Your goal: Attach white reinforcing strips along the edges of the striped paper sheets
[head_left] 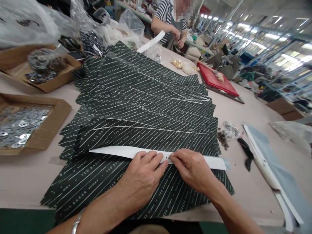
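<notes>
A long white strip [112, 150] lies across dark green fabric pieces [146, 126] printed with slanted white lines and lettering, which overlap in layers. My left hand [146, 172] is bent over the middle of this strip, its fingers closed down on it. Close beside it, my right hand [192, 167] pinches at the strip with thumb and fingertips together. A small dark dot shows on the strip between the two hands. Whether the right fingertips also hold something tiny is hidden. The strip's right end [216, 162] extends past my right hand.
At left stand a cardboard box of metal discs [23, 123] and another box with bagged metal parts [46, 65]. To the right lie black-handled snips [245, 152], more white strips [265, 169] and a red board [216, 79]. Across the table stands a person in a striped top [163, 13].
</notes>
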Tool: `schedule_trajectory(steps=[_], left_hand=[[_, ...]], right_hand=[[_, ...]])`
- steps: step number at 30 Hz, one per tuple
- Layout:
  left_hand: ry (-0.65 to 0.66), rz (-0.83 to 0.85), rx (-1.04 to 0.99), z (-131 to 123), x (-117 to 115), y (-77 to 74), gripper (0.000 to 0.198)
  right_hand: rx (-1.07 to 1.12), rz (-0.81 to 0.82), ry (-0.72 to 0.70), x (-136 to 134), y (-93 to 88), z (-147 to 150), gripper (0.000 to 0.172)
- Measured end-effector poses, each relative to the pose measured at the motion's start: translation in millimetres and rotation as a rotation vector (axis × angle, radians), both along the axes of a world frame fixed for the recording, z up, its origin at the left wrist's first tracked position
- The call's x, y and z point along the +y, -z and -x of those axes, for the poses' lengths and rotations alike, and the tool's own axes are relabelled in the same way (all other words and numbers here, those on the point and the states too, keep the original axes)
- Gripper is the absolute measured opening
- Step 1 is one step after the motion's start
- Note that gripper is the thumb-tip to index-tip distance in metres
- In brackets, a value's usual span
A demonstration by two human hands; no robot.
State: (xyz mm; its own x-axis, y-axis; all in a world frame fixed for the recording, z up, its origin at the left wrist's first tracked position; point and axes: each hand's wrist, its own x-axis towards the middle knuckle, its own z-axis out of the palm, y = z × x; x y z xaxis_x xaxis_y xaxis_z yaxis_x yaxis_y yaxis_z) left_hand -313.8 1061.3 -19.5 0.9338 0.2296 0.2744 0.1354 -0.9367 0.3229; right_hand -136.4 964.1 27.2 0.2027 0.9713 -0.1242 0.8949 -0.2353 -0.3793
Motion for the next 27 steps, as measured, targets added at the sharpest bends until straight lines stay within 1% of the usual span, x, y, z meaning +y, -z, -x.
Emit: schedule_trajectory(steps=[5, 10, 14, 19, 23, 25, 27], left_hand=[[0.004, -0.009, 0.017, 0.2, 0.1, -0.1, 0.033], [0.018, -0.018, 0.008, 0.4, 0.8, 0.2, 0.033], [0.019, -0.011, 0.028, -0.1, 0.7, 1.7, 0.034], [0.019, -0.035, 0.014, -0.6, 1.4, 0.2, 0.034], [0.02, -0.037, 0.007, 0.7, 1.0, 0.1, 0.034], [0.019, -0.029, 0.022, 1.2, 0.1, 1.0, 0.035], [0.012, -0.027, 0.035, 1.2, -0.7, 2.0, 0.036]], right_hand=[[-0.151, 0.035, -0.07, 8.0, -2.2, 6.2, 0.027], [-0.269, 0.105, -0.064, 15.8, -8.5, 13.3, 0.024], [-0.287, 0.212, -0.062, 24.6, -15.8, 11.1, 0.022], [-0.346, 0.339, -0.162, 38.7, -26.0, 5.6, 0.022], [-0.385, 0.418, -0.156, 45.5, -30.6, 8.7, 0.025], [-0.38, 0.433, -0.144, 46.3, -30.9, 8.8, 0.026], [-0.334, 0.408, -0.13, 46.2, -29.6, 5.5, 0.025]])
